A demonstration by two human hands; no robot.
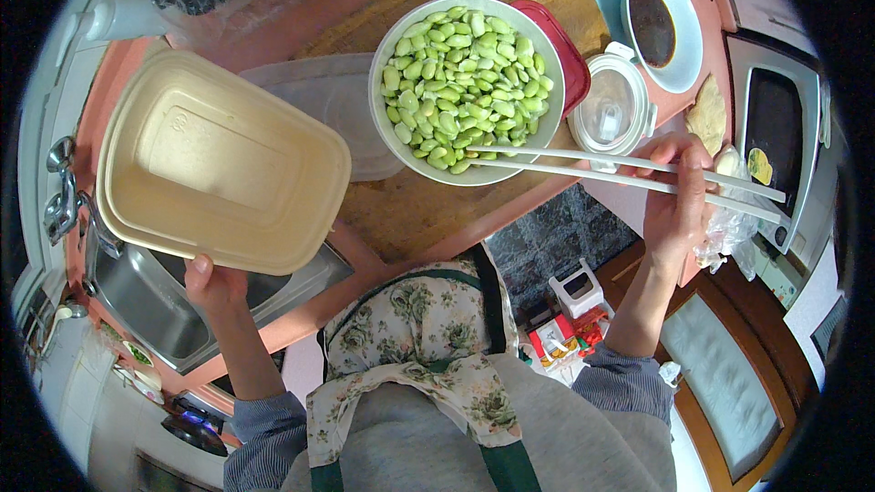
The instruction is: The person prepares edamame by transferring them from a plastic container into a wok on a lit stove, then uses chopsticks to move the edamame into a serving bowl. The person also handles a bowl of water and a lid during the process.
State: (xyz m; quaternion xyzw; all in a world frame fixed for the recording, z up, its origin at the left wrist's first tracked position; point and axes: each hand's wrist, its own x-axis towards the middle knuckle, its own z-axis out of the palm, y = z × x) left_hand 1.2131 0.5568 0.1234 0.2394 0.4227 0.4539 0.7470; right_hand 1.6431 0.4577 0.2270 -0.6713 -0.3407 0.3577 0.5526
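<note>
My left hand (215, 283) grips the near rim of a beige rectangular takeaway container (225, 157), tilted so its bare inside faces me. It is held above the edge of the sink and counter. A pair of white chopsticks (615, 167) rests in my right hand (673, 195). Their tips touch the green shelled beans (465, 82), which look like edamame or broad beans. These fill a round white bowl (380, 130) on the wooden board (403, 219). A translucent plastic lid or tray (307, 92) lies left of the bowl, partly hidden by the container.
A red lid (577, 75) lies partly behind the bowl. Beside it sit a clear-lidded white container (608, 106) and a white bowl of dark liquid (653, 27). A stainless sink (157, 307) is at left, a microwave (779, 130) at right. Lower left, a pan (195, 432) sits over a blue flame.
</note>
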